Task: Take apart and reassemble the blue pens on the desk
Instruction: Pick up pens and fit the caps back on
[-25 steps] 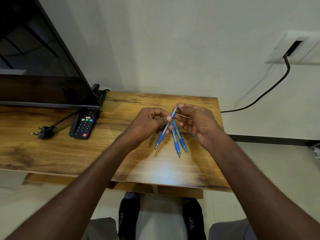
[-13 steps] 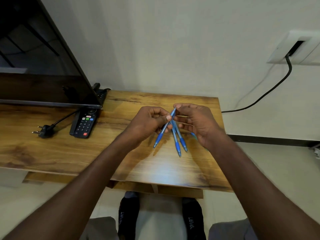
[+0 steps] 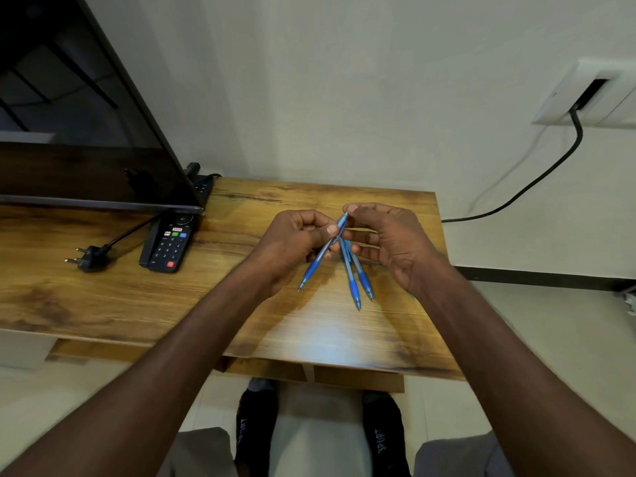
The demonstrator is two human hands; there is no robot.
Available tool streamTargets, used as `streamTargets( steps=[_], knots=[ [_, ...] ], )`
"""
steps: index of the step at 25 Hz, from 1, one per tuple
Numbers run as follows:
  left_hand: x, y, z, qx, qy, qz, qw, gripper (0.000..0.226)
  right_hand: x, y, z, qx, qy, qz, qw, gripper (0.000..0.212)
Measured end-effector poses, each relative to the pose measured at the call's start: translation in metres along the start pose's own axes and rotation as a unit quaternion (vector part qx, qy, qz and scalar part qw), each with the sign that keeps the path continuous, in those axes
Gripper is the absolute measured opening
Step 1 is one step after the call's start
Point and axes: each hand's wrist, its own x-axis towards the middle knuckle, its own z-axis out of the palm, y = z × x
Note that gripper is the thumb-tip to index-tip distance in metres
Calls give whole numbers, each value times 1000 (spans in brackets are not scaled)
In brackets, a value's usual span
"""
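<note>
Two hands [image 3: 347,241] grip blue pens [image 3: 351,270] | remote [image 3: 168,244], plug [image 3: 87,258] lie leftward on desk [image 3: 137,304]

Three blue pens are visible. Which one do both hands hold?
The leftmost pen: the left hand grips its barrel, the right hand pinches its top. The other two pens hang from the right hand only.

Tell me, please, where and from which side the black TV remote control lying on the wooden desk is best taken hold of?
Probably across its long sides near the middle. The black TV remote control lies flat on the wooden desk, its far end tucked under the television's edge, so come from above at the near half and draw it toward you. The black power plug lies left of it, apart.
</note>
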Motion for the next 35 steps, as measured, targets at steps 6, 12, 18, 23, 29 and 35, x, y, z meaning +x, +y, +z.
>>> streamTargets(
  steps=[6,12,18,23,29,35],
  knots=[
    [1,-3,3,-1,21,-28,999,19,-2,0,1,12,-4,-5,1000,20],
    [2,0,3,13,0,-12,1000,22,-4,-1,4,-13,31,-56,998,20],
    [2,0,2,2,5,-16,1000,22,-4,-1,2,1,0,-40,999,22],
    [2,1,2,17,6,-1,1000,21,-3,0,1,-13,-9,-37,999,21],
    [0,-1,6,-13,26,-10,1000,17,-1,1,-1,-13,-25,-4,1000,22],
    [-2,3,6,-81,-1,-51,995,27,-1,7,4,51,-24,37,998,25]
  ],
)
